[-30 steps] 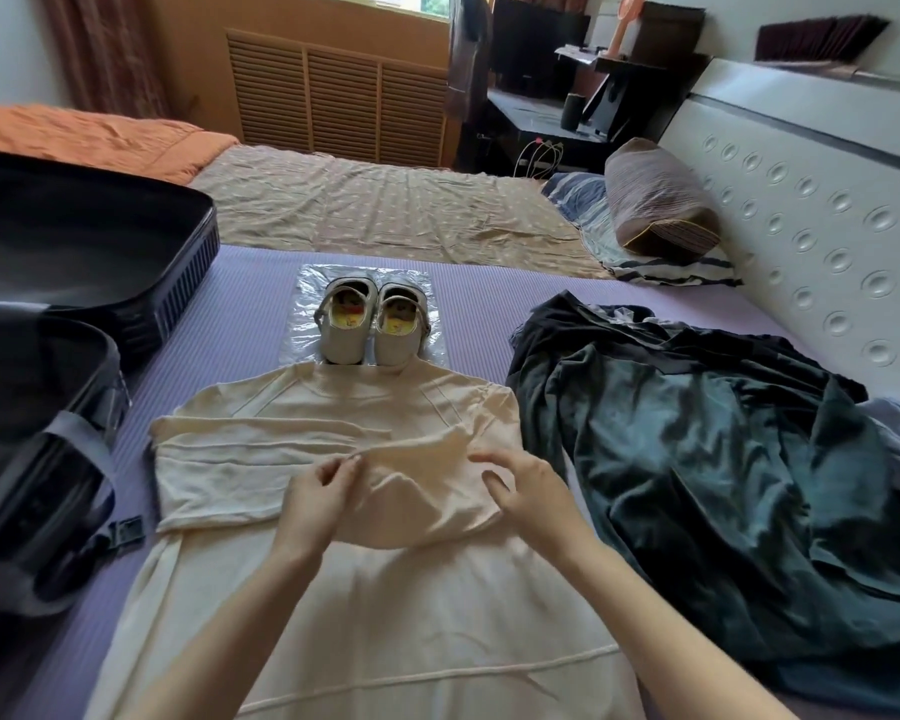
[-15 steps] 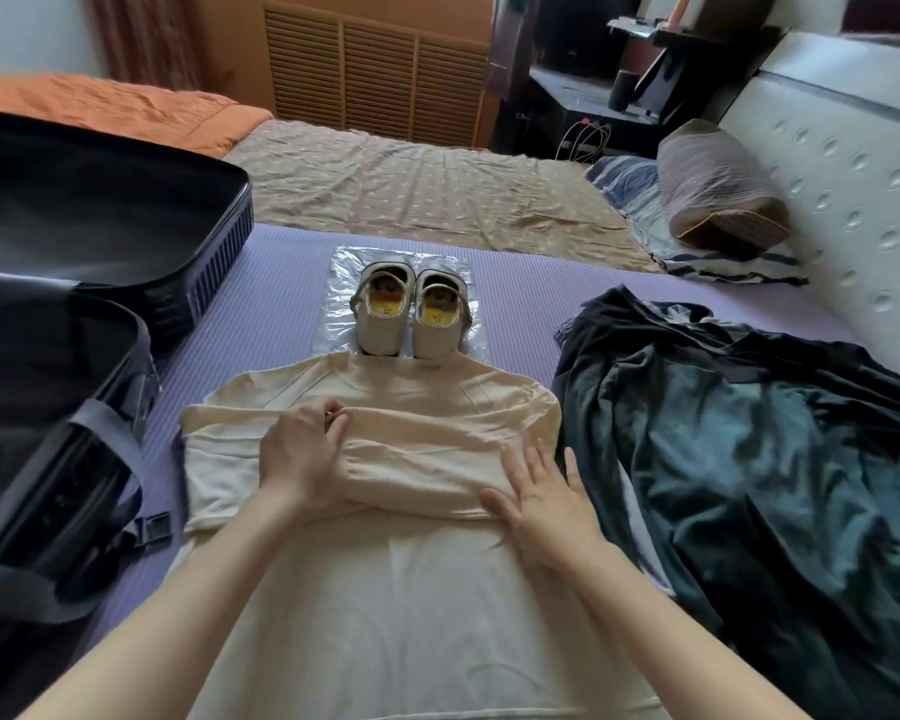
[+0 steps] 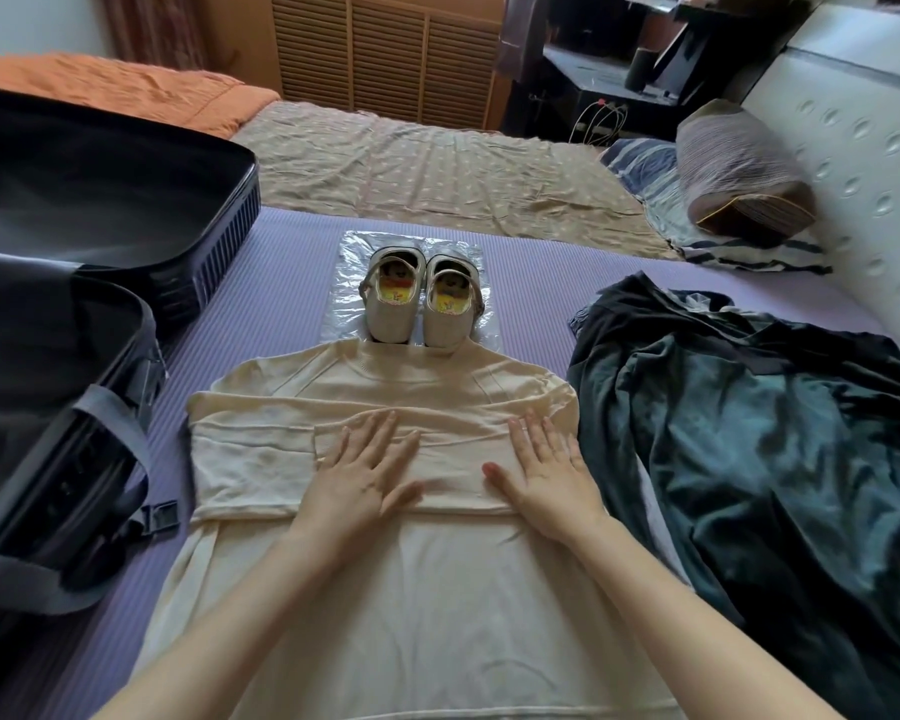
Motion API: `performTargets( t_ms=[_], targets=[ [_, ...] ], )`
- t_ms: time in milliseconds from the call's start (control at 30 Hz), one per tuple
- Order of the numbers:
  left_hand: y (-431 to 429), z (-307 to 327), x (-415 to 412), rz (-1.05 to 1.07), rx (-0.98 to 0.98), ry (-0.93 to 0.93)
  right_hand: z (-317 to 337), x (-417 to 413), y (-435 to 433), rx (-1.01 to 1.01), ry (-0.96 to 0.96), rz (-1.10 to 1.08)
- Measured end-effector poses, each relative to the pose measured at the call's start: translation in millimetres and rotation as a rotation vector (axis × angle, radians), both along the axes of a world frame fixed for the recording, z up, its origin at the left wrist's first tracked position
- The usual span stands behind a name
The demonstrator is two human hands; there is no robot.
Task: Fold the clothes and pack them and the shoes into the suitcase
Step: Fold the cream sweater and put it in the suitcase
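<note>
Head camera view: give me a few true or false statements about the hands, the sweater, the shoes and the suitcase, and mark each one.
1. The left hand and the right hand both press flat on the folded sleeves of the cream sweater. True.
2. The shoes are packed inside the suitcase. False: they stand side by side on a clear plastic sheet just beyond the sweater's collar.
3. The suitcase lies open on the person's left. True.
4. The dark green garment is neatly folded. False: it lies rumpled to the right of the sweater.
</note>
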State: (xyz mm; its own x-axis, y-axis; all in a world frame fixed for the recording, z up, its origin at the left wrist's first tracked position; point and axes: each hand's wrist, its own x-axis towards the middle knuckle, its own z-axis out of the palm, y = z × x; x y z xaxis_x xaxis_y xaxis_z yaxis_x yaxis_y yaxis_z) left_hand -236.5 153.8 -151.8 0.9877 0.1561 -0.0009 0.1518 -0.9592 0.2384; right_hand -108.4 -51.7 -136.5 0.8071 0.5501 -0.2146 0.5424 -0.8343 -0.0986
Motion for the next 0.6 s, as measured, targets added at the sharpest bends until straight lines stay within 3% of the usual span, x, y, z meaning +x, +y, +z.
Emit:
performTargets(
  t_ms=[167, 433, 500, 600],
  targets=[
    [7.0, -0.9, -4.7, 0.121, -0.027, 0.023, -0.2, 0.7, 0.5, -0.022, -0.008, 0.001],
    [7.4, 12.0, -2.9, 0.131, -0.093, 0.137, 9.6, -5.7, 7.7, -0.071, -0.013, 0.009],
    [6.4, 21.4, -14.1, 0.218, -0.140, 0.054, 17.8, -15.9, 17.3, -0.026, -0.049, 0.014],
    [-3.2, 22.5, -56.5, 0.337, -0.153, -0.255, 26.5, -44.9, 34.2, 0.109, -0.046, 0.021]
  ],
)
